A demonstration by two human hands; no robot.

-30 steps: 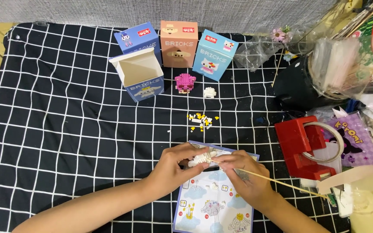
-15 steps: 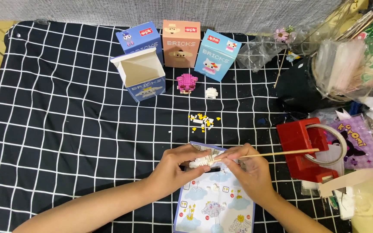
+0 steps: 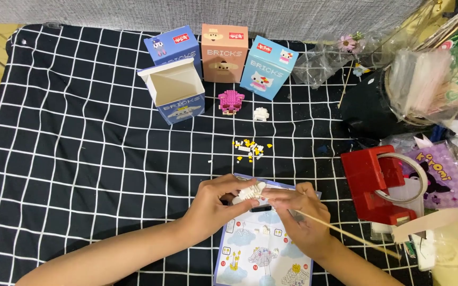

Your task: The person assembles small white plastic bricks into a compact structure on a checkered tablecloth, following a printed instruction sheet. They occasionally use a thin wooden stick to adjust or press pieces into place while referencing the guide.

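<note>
Both sets of fingers are pinched shut on one little white brick build [image 3: 251, 191], left hand [image 3: 216, 204] and right hand [image 3: 299, 218] meeting over the instruction sheet [image 3: 261, 254]; the right one's also got a thin wooden stick [image 3: 345, 233]. Further out: loose yellow and white bricks [image 3: 250, 149], two finished mini figures [image 3: 231, 101], four boxes [image 3: 223, 52], one open and looking empty.

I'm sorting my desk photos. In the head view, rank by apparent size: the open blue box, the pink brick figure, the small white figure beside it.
1. Open blue box, clearly largest.
2. Pink brick figure.
3. Small white figure, smallest.
All three sit at a similar distance, so the order looks sound.
</note>
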